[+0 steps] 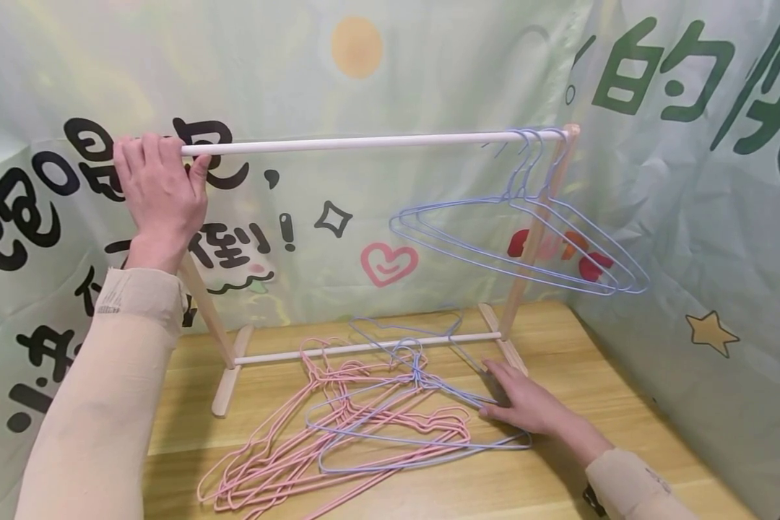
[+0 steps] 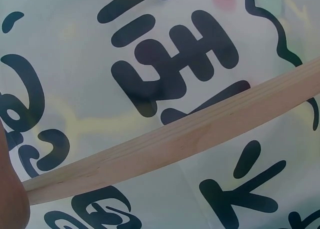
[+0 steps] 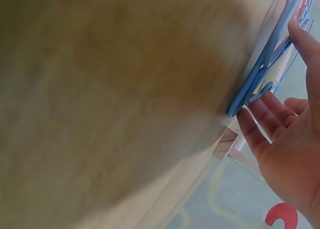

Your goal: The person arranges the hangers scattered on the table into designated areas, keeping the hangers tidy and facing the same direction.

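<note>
My left hand grips the left end of the white top rod of a small wooden clothes rack, fingers curled over it. In the left wrist view the rack's wooden post runs up to the edge of that hand. My right hand is low over the table at the right ends of loose blue hangers, thumb and fingers spread. The right wrist view shows fingertips right at the blue wires, not closed round them. Several blue hangers hang at the rod's right end.
Tangled pink hangers lie under the blue ones on the wooden table. The rack's white lower bar crosses behind them, between two wooden feet. A printed cloth stands behind and at the right.
</note>
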Demonstrator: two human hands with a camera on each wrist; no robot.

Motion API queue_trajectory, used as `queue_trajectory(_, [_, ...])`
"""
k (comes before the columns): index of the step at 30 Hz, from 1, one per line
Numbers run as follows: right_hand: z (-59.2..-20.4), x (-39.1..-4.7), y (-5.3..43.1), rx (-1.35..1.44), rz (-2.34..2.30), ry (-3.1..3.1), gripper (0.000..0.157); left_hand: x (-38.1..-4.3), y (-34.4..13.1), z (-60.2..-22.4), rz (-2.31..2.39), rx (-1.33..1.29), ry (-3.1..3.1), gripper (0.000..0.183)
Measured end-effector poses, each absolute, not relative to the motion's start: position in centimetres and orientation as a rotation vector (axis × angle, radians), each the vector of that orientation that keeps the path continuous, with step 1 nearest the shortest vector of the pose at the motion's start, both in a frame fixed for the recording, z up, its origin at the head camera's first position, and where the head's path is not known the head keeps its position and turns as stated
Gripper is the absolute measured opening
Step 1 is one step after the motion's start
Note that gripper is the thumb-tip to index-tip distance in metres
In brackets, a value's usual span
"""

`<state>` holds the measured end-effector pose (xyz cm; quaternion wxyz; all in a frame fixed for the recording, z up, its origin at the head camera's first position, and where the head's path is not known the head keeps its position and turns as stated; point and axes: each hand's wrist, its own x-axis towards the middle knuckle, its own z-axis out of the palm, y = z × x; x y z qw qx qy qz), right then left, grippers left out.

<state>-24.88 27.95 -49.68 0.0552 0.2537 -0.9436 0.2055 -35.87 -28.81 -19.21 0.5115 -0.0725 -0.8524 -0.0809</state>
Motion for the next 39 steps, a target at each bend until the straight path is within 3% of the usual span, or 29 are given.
queue_trajectory(17, [-49.46, -24.74, 27.98, 0.709, 0.588, -2.866, 0.078, -36.03, -28.94, -19.31, -0.202, -0.180, -2.044, 0.063])
queue_trajectory(39, [-49.25, -24.46, 28.11, 0.791, 0.699, -2.599, 0.077, -35.94, -28.92, -19.24, -0.201, -0.174, -2.056, 0.064])
